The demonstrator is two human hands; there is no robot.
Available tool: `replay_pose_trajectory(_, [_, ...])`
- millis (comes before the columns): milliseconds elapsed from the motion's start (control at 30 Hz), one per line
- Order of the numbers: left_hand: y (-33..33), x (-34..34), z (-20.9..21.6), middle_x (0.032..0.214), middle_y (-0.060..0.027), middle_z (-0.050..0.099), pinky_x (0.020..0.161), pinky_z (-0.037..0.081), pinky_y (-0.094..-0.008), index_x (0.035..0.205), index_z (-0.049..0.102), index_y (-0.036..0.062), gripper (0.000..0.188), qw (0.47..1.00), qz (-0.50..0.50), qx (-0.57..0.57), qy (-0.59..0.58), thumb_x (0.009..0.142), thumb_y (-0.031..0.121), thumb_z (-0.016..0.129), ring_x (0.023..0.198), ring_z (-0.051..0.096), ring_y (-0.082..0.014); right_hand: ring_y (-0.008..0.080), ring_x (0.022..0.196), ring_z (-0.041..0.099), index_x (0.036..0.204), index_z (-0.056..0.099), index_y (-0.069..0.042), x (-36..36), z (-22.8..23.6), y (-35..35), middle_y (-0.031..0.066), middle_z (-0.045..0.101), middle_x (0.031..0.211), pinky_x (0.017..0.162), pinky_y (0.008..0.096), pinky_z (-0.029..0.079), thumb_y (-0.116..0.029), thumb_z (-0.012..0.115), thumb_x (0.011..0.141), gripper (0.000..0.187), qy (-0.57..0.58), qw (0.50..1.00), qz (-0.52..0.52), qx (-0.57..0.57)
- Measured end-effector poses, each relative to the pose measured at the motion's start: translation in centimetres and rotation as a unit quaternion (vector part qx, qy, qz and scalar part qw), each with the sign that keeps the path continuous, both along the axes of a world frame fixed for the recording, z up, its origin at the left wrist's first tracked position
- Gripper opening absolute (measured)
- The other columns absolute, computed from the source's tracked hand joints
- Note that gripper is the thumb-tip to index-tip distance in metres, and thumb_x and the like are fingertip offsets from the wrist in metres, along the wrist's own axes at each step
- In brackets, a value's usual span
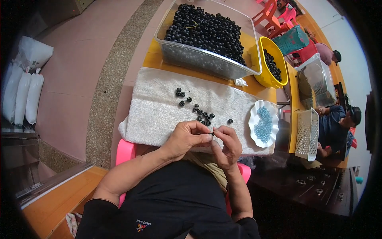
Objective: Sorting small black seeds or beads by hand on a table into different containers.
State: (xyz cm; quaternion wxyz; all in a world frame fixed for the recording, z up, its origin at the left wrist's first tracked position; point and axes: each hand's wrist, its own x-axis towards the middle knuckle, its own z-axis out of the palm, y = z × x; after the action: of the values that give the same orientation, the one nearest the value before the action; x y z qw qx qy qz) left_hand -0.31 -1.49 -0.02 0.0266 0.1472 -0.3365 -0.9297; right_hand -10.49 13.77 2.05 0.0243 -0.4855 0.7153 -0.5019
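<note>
Small black piece (212,134), pinched in both hands' fingers (225,132), mostly hidden

A black shirt (171,199) with short sleeves (95,217); on the shirt's front, a small reddish emblem (140,228) beside pale lettering (143,222); past its hem, khaki trousers (205,162).

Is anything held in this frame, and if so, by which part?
The left hand and right hand pinch a small dark piece between their fingers; it is mostly covered, so the part gripped cannot be told.
</note>
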Motion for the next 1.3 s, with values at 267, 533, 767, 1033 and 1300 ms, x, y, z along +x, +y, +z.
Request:
replay_pose_trajectory(267, [0.3, 0.0, 0.0, 0.090, -0.0072, 0.070, 0.073, 0.059, -0.0273, 0.095, 0.066, 0.0019, 0.010, 1.000, 0.007, 0.005, 0.002, 0.087, -0.001, 0.070, 0.080, 0.068, -0.0128, 0.0322, 0.088, 0.067, 0.112, 0.060, -0.006, 0.2, -0.8, 0.0, 0.0140, 0.066, 0.099, 0.075, 0.0389, 0.054, -0.002, 0.079, 0.072, 0.045, 0.221, 0.975, -0.030, 0.004])
replay_pose_trajectory(533, [0.5, 0.0, -0.4, 0.085, -0.0096, 0.070, 0.074, 0.059, -0.0294, 0.094, 0.064, 0.0006, 0.009, 1.000, -0.005, 0.010, 0.029, 0.087, -0.002, 0.068, 0.078, 0.069, -0.0169, 0.0308, 0.086, 0.070, 0.106, 0.063, -0.003, 0.3, -1.3, -0.1, 0.0137, 0.068, 0.093, 0.076, 0.0368, 0.056, -0.007, 0.081, 0.072, 0.039, 0.249, 0.967, -0.055, -0.024])
replay_pose_trajectory(767, [0.5, 0.3, -0.1, 0.090, -0.0080, 0.069, 0.073, 0.058, -0.0269, 0.094, 0.064, 0.0008, 0.009, 1.000, -0.012, 0.018, 0.012, 0.087, -0.002, 0.068, 0.080, 0.069, -0.0147, 0.0311, 0.086, 0.069, 0.112, 0.060, -0.002, 0.6, -1.3, 0.3, 0.0171, 0.069, 0.098, 0.078, 0.0381, 0.055, -0.007, 0.079, 0.071, 0.046, 0.178, 0.983, -0.031, 0.008])
replay_pose_trajectory(1033, [0.5, 0.1, 0.8, 0.093, -0.0060, 0.069, 0.075, 0.057, -0.0248, 0.101, 0.064, 0.0007, 0.010, 0.999, -0.023, -0.022, 0.021, 0.091, 0.003, 0.066, 0.082, 0.067, -0.0112, 0.0293, 0.083, 0.067, 0.115, 0.058, -0.001, 0.3, -1.1, -0.1, 0.0158, 0.066, 0.096, 0.074, 0.0367, 0.054, -0.005, 0.079, 0.072, 0.048, 0.152, 0.988, -0.035, -0.021])
replay_pose_trajectory(1300, [0.3, 0.3, 1.4, 0.091, -0.0078, 0.069, 0.076, 0.059, -0.0282, 0.105, 0.064, 0.0011, 0.014, 0.999, -0.031, 0.001, 0.009, 0.096, 0.012, 0.063, 0.083, 0.069, -0.0138, 0.0275, 0.080, 0.065, 0.111, 0.058, -0.001, 0.0, -0.4, -0.5, 0.0137, 0.065, 0.093, 0.071, 0.0358, 0.052, -0.001, 0.081, 0.069, 0.048, 0.141, 0.988, -0.039, -0.055])
